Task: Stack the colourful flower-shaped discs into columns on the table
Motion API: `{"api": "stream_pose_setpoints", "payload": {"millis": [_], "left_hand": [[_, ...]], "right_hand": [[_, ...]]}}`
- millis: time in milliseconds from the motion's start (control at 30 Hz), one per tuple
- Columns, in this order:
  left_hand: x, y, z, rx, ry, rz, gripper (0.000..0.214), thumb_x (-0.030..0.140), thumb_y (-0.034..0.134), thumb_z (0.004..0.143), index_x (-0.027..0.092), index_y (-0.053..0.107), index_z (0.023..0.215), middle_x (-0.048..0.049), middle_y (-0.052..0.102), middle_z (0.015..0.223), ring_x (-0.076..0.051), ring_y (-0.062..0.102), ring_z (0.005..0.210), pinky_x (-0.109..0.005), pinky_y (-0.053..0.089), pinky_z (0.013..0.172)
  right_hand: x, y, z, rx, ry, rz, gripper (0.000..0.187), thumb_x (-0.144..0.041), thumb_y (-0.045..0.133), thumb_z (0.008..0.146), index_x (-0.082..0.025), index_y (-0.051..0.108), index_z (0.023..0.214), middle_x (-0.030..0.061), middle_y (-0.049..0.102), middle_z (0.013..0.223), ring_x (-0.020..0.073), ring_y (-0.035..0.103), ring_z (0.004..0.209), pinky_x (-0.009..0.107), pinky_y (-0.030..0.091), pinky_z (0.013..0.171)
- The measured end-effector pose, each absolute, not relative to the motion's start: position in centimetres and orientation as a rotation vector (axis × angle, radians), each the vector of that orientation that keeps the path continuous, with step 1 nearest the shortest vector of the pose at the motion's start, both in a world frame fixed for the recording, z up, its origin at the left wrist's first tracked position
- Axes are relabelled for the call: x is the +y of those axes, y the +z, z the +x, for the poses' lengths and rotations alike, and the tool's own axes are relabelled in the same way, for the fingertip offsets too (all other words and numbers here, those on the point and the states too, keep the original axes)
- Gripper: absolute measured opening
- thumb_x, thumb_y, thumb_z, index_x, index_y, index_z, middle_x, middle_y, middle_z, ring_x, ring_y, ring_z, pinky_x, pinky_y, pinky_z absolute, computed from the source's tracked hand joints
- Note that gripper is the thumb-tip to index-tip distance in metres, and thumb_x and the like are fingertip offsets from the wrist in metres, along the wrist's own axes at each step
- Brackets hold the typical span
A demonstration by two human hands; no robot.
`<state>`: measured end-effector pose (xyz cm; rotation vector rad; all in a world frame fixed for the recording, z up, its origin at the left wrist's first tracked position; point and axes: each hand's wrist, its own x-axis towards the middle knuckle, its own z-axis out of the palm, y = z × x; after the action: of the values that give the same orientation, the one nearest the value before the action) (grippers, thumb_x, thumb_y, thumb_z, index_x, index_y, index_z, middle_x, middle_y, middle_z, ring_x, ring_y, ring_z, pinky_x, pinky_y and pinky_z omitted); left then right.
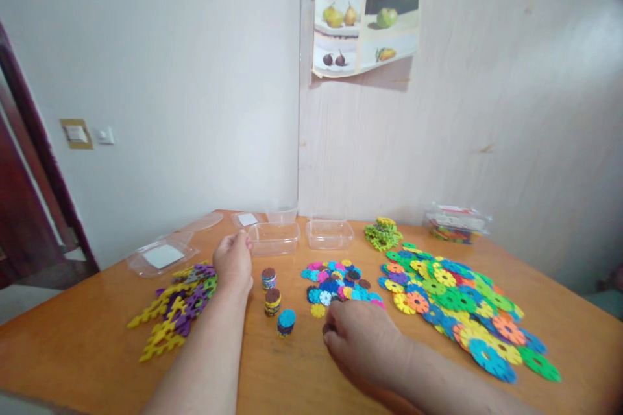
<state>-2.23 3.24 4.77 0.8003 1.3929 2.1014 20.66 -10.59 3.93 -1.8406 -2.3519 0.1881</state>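
Observation:
My left hand is closed at the left end of a clear plastic box, its fingertips pinched against the rim. My right hand is bent over the table with thumb and fingers pinched on a dark brown notched disc, mostly hidden by the fingers. Just beyond it lies a loose pile of small notched discs in pink, blue, yellow and brown. Between my hands stand three short stacks: a far brown-topped stack, a middle brown-topped stack and a near blue-topped stack.
Large notched discs spread over the right side. Yellow and purple branching pieces lie left, partly behind my left forearm. Farther back are another clear box, a green assembled piece, a filled box and a clear lid.

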Motion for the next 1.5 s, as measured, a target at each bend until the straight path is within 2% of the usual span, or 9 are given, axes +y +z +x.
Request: {"api": "stream_pose_setpoints", "payload": {"millis": [200, 467, 667, 967, 1200, 1500], "left_hand": [[3.0, 4.8, -2.1, 1.386, 2.086, 0.787, 0.022, 0.038, 0.061, 0.068, 0.016, 0.06, 0.072, -0.0007, 0.064, 0.071, -0.014, 0.06, 0.068, -0.026, 0.044, 0.064], [3.3, 4.6, -2.1, 1.358, 2.095, 0.785, 0.021, 0.037, 0.06, 0.069, 0.016, 0.059, 0.071, -0.0009, 0.063, 0.069, -0.013, 0.059, 0.066, -0.025, 0.045, 0.064], [3.3, 4.6, -2.3, 1.359, 2.089, 0.75, 0.023, 0.038, 0.06, 0.069, 0.016, 0.06, 0.075, -0.0018, 0.065, 0.073, -0.013, 0.06, 0.068, -0.025, 0.045, 0.065], [3.4, 4.6, -2.7, 1.35, 2.076, 0.651, 0.021, 0.036, 0.061, 0.069, 0.015, 0.06, 0.075, -0.0035, 0.067, 0.075, -0.013, 0.063, 0.067, -0.026, 0.046, 0.064], [3.4, 4.7, -2.8, 1.34, 2.072, 0.645, 0.022, 0.036, 0.061, 0.07, 0.015, 0.061, 0.076, -0.005, 0.069, 0.076, -0.015, 0.064, 0.069, -0.026, 0.047, 0.064], [3.3, 4.8, -2.7, 1.326, 2.067, 0.617, 0.02, 0.033, 0.061, 0.07, 0.015, 0.062, 0.077, -0.0043, 0.068, 0.078, -0.013, 0.062, 0.068, -0.027, 0.047, 0.066]], "right_hand": [[-10.6, 3.9, 20.5, -2.336, 0.206, -1.844, 0.023, -0.026, 0.054, 0.081, -0.021, 0.075, 0.087, 0.0102, 0.078, 0.091, 0.0259, 0.071, 0.083, 0.029, 0.035, 0.058], [-9.9, 4.8, 20.1, -2.313, 0.396, -1.791, 0.018, -0.024, 0.056, 0.079, -0.022, 0.071, 0.088, 0.004, 0.075, 0.083, 0.0176, 0.066, 0.073, 0.025, 0.03, 0.054], [-9.4, 6.3, 20.7, -2.401, 0.374, -1.788, 0.017, -0.027, 0.06, 0.078, -0.023, 0.073, 0.088, 0.0041, 0.075, 0.081, 0.0191, 0.065, 0.075, 0.025, 0.032, 0.058], [-9.6, 5.5, 20.4, -2.382, 0.426, -1.898, 0.017, -0.028, 0.063, 0.075, -0.023, 0.074, 0.086, 0.0059, 0.077, 0.086, 0.022, 0.069, 0.077, 0.026, 0.034, 0.055], [-9.5, 5.0, 20.3, -2.38, 0.432, -1.89, 0.016, -0.031, 0.061, 0.076, -0.021, 0.073, 0.081, 0.0057, 0.075, 0.079, 0.02, 0.067, 0.069, 0.026, 0.031, 0.051], [-9.4, 4.6, 20.5, -2.384, 0.511, -1.774, 0.015, -0.033, 0.064, 0.075, -0.022, 0.068, 0.084, 0.0022, 0.071, 0.08, 0.0155, 0.058, 0.068, 0.025, 0.027, 0.053]]}}
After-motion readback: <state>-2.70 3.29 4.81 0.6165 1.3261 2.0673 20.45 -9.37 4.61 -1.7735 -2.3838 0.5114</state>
